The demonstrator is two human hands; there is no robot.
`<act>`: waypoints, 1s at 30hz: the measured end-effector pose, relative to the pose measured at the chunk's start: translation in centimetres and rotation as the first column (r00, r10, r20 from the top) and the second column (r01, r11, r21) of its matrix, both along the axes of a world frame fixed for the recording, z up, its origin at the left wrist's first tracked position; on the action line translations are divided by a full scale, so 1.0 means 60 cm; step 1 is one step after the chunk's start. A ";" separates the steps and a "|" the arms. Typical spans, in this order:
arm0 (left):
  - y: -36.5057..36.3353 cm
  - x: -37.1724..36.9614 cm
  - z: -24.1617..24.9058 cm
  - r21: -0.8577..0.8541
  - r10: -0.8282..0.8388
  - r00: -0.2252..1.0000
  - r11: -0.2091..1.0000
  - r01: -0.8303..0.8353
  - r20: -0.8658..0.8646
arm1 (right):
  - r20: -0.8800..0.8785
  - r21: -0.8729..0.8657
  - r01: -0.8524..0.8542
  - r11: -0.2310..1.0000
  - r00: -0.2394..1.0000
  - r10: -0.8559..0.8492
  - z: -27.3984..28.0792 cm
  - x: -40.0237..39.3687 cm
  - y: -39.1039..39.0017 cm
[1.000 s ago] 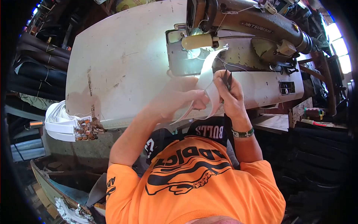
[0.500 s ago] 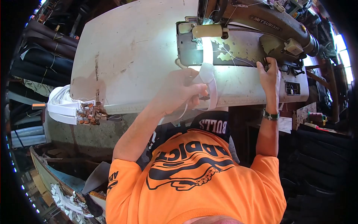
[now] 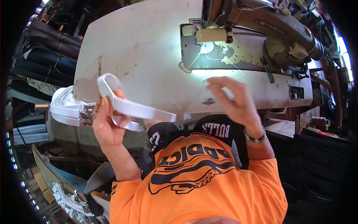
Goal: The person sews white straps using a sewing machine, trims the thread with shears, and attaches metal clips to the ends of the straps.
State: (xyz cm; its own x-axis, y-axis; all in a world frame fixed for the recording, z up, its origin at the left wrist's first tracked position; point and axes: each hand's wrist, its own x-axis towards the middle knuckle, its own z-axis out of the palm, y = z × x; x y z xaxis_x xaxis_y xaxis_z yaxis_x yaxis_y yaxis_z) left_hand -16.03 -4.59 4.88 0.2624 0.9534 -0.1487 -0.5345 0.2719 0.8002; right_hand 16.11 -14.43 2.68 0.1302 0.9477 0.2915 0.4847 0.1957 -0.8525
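Observation:
My left hand (image 3: pixel 107 127) is closed on a white strap (image 3: pixel 145 110), pinched between thumb and fingers in front of the table's near edge. The strap is looped at the top, and its tails hang to the right over my lap. Over the table's front edge, my right hand (image 3: pixel 236 100) is slightly blurred, fingers apart and holding nothing. Beyond it stands a sewing machine (image 3: pixel 261 24), with loose white threads (image 3: pixel 214 59) trailing from under its needle area. Green-handled thread snips (image 3: pixel 268 72) lie on the machine bed, to the right.
A bundle of white straps with metal buckles (image 3: pixel 67 109) hangs at the table's left corner. Rolls of dark material (image 3: pixel 41 63) are stacked at far left. More white pieces (image 3: pixel 67 199) lie lower left. Thread spools (image 3: pixel 319 121) sit at right beside the white table (image 3: pixel 138 48).
My left hand has drawn the white strap away from the needle area, leftward and toward me. My right hand has left the snips area and moved left and nearer, over the table's front edge.

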 end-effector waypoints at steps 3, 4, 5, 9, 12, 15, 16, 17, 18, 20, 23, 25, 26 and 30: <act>0.005 0.045 0.007 0.049 0.131 0.979 0.991 -0.125 -0.156 | -0.027 0.079 -0.144 0.986 0.989 0.147 -0.004 -0.051 0.036; 0.005 0.075 0.000 0.080 0.128 0.959 0.991 -0.111 -0.253 | -0.005 0.104 -0.099 0.990 0.995 0.100 -0.004 -0.062 0.044; 0.007 0.096 -0.007 0.090 0.065 0.961 0.995 -0.042 -0.269 | 0.012 0.131 -0.059 0.990 0.998 0.058 -0.005 -0.073 0.052; 0.027 0.151 -0.046 0.040 -0.092 0.964 0.994 0.105 -0.250 | 0.024 0.025 0.038 0.999 0.999 -0.039 -0.001 -0.090 0.066; 0.026 0.182 -0.069 0.024 -0.149 0.962 0.987 0.158 -0.228 | -0.076 -0.072 0.073 0.995 0.994 -0.079 -0.016 -0.081 0.063; 0.022 0.207 -0.079 0.037 -0.133 0.959 0.989 0.147 -0.251 | -0.213 -0.119 0.075 0.990 0.972 -0.099 -0.028 -0.081 0.063; 0.020 0.214 -0.081 0.032 -0.115 0.962 0.991 0.127 -0.249 | -0.167 -0.130 0.103 0.986 0.978 -0.124 -0.024 -0.082 0.066; 0.019 0.220 -0.083 0.027 -0.096 0.964 0.994 0.106 -0.250 | -0.124 -0.140 0.128 0.982 0.981 -0.146 -0.017 -0.085 0.069; 0.020 0.224 -0.086 0.018 -0.097 0.971 0.995 0.103 -0.219 | -0.081 -0.146 0.151 0.978 0.983 -0.164 -0.013 -0.085 0.073; 0.021 0.229 -0.094 -0.006 -0.092 0.983 0.996 0.092 -0.160 | -0.164 -0.180 0.149 0.972 0.970 -0.179 -0.029 -0.077 0.086; 0.031 0.233 -0.080 -0.113 -0.054 0.998 0.992 0.049 -0.039 | -0.220 -0.173 0.160 0.972 0.956 -0.197 -0.045 -0.062 0.093; 0.042 0.233 -0.081 -0.063 -0.001 1.000 0.998 0.000 -0.016 | -0.211 -0.193 0.161 0.968 0.957 -0.201 -0.034 -0.058 0.096; 0.045 0.232 -0.081 -0.040 0.020 1.000 0.999 -0.020 -0.005 | -0.277 -0.190 0.119 0.975 0.946 -0.169 -0.030 -0.063 0.098; 0.059 0.227 -0.084 -0.052 -0.100 0.995 0.994 0.100 -0.001 | -0.479 -0.238 -0.063 0.969 0.876 -0.060 -0.023 -0.055 0.099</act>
State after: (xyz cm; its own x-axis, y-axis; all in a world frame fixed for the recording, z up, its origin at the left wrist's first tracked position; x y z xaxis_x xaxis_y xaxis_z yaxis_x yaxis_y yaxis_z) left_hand -2.41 -1.08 -0.14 0.3555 0.9134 -0.1983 -0.4997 0.3651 0.7855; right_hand 12.81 -8.52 1.33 0.1935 0.9802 -0.0411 0.0045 -0.0428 -0.9991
